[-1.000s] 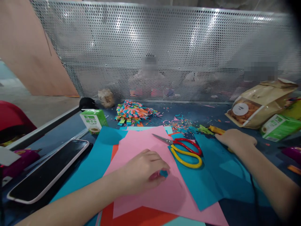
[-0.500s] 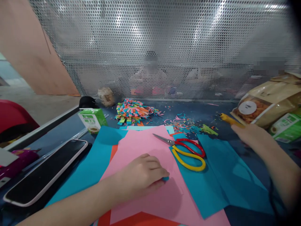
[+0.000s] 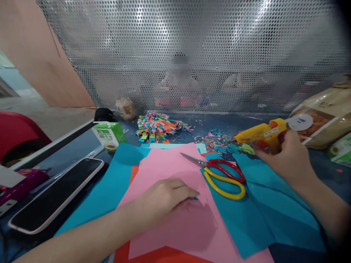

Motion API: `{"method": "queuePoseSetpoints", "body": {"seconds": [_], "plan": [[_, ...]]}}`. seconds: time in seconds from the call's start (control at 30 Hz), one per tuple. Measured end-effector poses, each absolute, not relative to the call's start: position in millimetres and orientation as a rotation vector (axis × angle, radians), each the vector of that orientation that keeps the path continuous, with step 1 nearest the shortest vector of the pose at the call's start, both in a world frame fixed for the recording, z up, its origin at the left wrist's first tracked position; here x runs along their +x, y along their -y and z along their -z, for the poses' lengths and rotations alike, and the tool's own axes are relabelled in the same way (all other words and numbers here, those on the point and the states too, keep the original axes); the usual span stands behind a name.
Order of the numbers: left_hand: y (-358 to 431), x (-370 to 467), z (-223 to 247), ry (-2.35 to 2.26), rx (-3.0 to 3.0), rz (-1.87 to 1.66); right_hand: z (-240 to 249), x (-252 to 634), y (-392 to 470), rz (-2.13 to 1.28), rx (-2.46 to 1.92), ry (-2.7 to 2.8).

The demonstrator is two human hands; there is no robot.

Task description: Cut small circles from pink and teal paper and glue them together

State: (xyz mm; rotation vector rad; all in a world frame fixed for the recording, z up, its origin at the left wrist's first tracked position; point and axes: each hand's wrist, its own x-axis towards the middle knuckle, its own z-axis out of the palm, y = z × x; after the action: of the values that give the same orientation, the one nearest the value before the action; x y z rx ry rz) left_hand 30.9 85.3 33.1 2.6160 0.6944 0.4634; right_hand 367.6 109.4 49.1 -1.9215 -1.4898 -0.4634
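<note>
My right hand (image 3: 287,159) grips a yellow hot glue gun (image 3: 263,134), its nozzle pointing left over the paper scraps. Over the pink paper (image 3: 161,160), my left hand (image 3: 170,197) is closed in a pinch on a small blue piece of paper (image 3: 195,198), mostly hidden by the fingers. Scissors (image 3: 204,165) with one red and one yellow handle lie between the hands. They rest across the pink sheet and the blue paper (image 3: 233,219) to its right.
Behind the sheets sits a heap of fringed coloured paper (image 3: 156,126) beside loose scraps (image 3: 216,140). To the left are a phone (image 3: 59,193), a green drink carton (image 3: 109,135) and a purple power strip (image 3: 27,182). A snack bag (image 3: 326,113) stands right, before a perforated metal panel (image 3: 137,54).
My right hand has lifted the glue gun from beside the snack bag and turned it inward, toward the scraps. My left hand stays on the pink paper, still pinching the blue piece.
</note>
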Motion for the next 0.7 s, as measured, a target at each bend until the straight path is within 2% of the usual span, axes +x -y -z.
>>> {"method": "queuePoseSetpoints", "body": {"seconds": [0.23, 0.33, 0.47, 0.7], "plan": [[-88, 29, -38, -1.037, 2.348, -0.667, -37, 326, -87, 0.483, -1.294, 2.098], [-87, 22, -50, -0.817, 2.515, -0.742, -34, 312, -83, 0.51, -1.108, 2.257], [-84, 17, -60, -0.387, 2.821, -0.526, -27, 307, -83, 0.54, -1.014, 2.331], [-82, 21, -54, -0.341, 2.968, -0.411, -21, 305, -81, 0.571, -0.927, 2.394]]}}
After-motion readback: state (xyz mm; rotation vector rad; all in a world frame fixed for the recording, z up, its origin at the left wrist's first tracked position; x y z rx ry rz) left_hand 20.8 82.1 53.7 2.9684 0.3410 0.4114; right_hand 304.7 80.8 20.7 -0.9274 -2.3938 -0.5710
